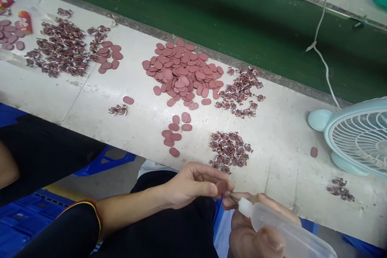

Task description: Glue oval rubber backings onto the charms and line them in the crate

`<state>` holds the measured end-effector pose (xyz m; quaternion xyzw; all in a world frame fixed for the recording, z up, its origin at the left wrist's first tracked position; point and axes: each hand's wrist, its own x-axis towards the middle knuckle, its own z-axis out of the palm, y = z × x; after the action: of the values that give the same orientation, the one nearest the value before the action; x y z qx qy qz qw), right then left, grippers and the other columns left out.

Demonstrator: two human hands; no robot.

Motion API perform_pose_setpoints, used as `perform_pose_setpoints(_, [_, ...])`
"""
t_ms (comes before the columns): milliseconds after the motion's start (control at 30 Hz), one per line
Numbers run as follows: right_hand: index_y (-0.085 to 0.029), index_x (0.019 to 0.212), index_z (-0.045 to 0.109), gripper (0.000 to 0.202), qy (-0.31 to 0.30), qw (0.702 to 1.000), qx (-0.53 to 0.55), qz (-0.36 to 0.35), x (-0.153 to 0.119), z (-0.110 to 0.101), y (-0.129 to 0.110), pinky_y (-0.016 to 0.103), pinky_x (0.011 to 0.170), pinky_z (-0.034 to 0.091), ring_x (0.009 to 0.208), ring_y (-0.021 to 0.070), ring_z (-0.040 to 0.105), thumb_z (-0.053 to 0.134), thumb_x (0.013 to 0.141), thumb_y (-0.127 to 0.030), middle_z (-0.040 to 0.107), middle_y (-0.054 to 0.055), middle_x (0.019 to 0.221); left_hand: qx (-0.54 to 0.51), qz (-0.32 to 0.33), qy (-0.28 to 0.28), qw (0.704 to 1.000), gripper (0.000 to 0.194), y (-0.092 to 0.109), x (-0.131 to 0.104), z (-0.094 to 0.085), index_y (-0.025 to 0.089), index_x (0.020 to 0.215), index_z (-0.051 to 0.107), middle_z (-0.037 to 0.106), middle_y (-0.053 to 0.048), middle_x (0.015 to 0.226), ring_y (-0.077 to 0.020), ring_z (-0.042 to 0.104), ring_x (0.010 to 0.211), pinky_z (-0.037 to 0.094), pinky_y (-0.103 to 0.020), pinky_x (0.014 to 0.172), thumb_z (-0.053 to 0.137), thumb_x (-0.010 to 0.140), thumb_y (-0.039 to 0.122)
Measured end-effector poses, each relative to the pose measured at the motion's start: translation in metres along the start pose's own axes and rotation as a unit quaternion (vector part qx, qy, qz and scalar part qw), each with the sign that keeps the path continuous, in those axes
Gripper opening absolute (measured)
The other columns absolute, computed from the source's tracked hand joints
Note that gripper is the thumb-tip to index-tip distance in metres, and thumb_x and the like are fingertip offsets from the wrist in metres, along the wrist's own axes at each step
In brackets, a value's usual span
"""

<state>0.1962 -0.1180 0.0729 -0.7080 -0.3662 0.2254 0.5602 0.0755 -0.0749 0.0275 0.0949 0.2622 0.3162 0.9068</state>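
Note:
Between thumb and fingers, my left hand [196, 185] pinches a reddish-brown oval piece [222, 187] at the table's front edge. My right hand [256, 225] is wrapped round a translucent squeeze bottle [281, 225] with a white cap and a thin metal tip. That tip points at the oval piece, close to its lower right edge; whether they touch is too small to tell. Just beyond my hands lies a cluster of small brown figures [230, 151]. A few loose oval pieces [174, 137] lie to its left, and a large heap of ovals [184, 70] is farther back.
On the white table [281, 129], more small figures [242, 92] lie behind the near cluster. Another pile of figures [65, 48] is at the left. A light blue fan [359, 135] stands at the right, its cable running back. A person's arm [7, 165] shows at the left edge.

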Motion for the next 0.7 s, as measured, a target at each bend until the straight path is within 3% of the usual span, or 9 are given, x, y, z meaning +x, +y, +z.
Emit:
perform_pose_setpoints(100, [-0.029, 0.09, 0.066, 0.02, 0.086, 0.996, 0.026, -0.009, -0.001, 0.001, -0.001, 0.042, 0.045, 0.05, 0.047, 0.0235, 0.058, 0.055, 0.09, -0.045, 0.063, -0.001, 0.063, -0.005, 0.0, 0.002, 1.0, 0.038, -0.001, 0.0, 0.0, 0.019, 0.103, 0.082, 0.082, -0.013, 0.102, -0.0197, 0.075, 0.074, 0.059, -0.034, 0.077, 0.093, 0.069, 0.034])
perform_pose_setpoints(267, [-0.025, 0.096, 0.067, 0.018, 0.041, 0.992, 0.12, -0.01, 0.001, 0.002, -0.003, 0.035, 0.04, 0.047, 0.045, 0.0204, 0.059, 0.059, 0.089, -0.038, 0.069, -0.002, 0.066, -0.014, -0.01, 0.004, 1.0, 0.038, -0.002, -0.001, 0.0, 0.019, 0.103, 0.081, 0.082, -0.013, 0.102, -0.0196, 0.076, 0.077, 0.059, -0.032, 0.077, 0.092, 0.07, 0.034])
perform_pose_setpoints(533, [-0.026, 0.106, 0.067, 0.022, 0.0, 0.993, 0.114, -0.038, -0.004, 0.001, 0.003, 0.036, 0.051, 0.051, 0.053, 0.0194, 0.063, 0.061, 0.091, -0.042, 0.07, -0.001, 0.074, -0.009, -0.018, 0.02, 1.0, 0.041, -0.004, 0.0, -0.002, 0.019, 0.103, 0.081, 0.082, -0.013, 0.102, -0.0233, 0.077, 0.084, 0.058, -0.035, 0.081, 0.094, 0.068, 0.035])
perform_pose_setpoints(600, [-0.028, 0.106, 0.068, 0.023, -0.018, 0.993, 0.111, -0.019, -0.002, -0.004, 0.004, 0.037, 0.05, 0.052, 0.054, 0.0207, 0.063, 0.062, 0.091, -0.044, 0.069, 0.0, 0.073, -0.014, -0.018, 0.019, 1.0, 0.041, -0.004, 0.0, -0.002, 0.018, 0.103, 0.081, 0.082, -0.013, 0.102, -0.0224, 0.077, 0.084, 0.058, -0.032, 0.079, 0.094, 0.068, 0.035])
perform_pose_setpoints(700, [-0.029, 0.104, 0.068, 0.029, -0.079, 0.975, 0.194, 0.071, 0.014, -0.025, 0.012, 0.035, 0.046, 0.052, 0.058, 0.0213, 0.065, 0.056, 0.092, -0.052, 0.065, 0.0, 0.072, -0.033, -0.012, 0.002, 0.999, 0.04, -0.003, -0.001, -0.003, 0.018, 0.105, 0.081, 0.082, -0.013, 0.104, -0.0208, 0.078, 0.086, 0.059, -0.026, 0.075, 0.093, 0.07, 0.033])
